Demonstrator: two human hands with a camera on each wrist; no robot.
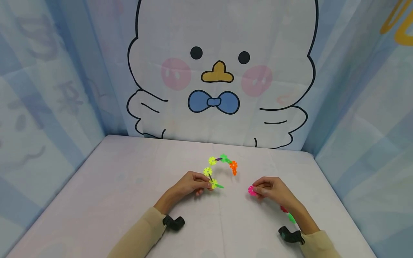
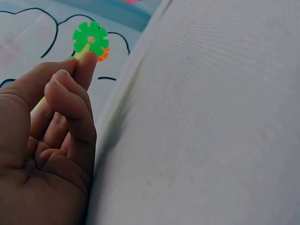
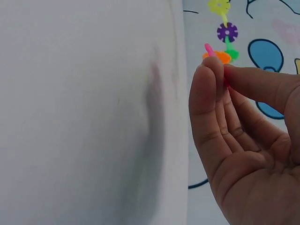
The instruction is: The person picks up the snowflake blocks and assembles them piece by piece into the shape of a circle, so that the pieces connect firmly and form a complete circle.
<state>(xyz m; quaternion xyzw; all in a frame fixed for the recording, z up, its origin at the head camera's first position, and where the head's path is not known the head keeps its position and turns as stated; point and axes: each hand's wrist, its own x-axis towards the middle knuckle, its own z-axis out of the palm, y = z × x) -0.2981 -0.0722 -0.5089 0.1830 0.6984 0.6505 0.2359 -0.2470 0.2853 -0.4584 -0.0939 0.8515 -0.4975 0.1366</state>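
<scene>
My left hand [image 1: 192,182] pinches a yellow snowflake disc [image 1: 213,184] between thumb and fingers. A green disc [image 1: 220,186], seen edge-on, is slotted into it, and a second yellow disc [image 1: 208,171] stands beyond. Further back, purple [image 1: 218,159], green [image 1: 224,158] and orange [image 1: 233,165] discs curve round to the right; whether the two yellow ends join I cannot tell. To the right, my right hand [image 1: 272,189] pinches a pink snowflake disc [image 1: 251,190], apart from the chain. The right wrist view shows that pink disc [image 3: 209,49] edge-on at the fingertips.
Partly hidden by the right forearm, a red disc [image 1: 284,209] and a green disc [image 1: 292,218] lie on the white table [image 1: 129,172]. A cloth backdrop [image 1: 219,125] with a cartoon figure rises behind, and blue curtains [image 1: 48,89] flank both sides.
</scene>
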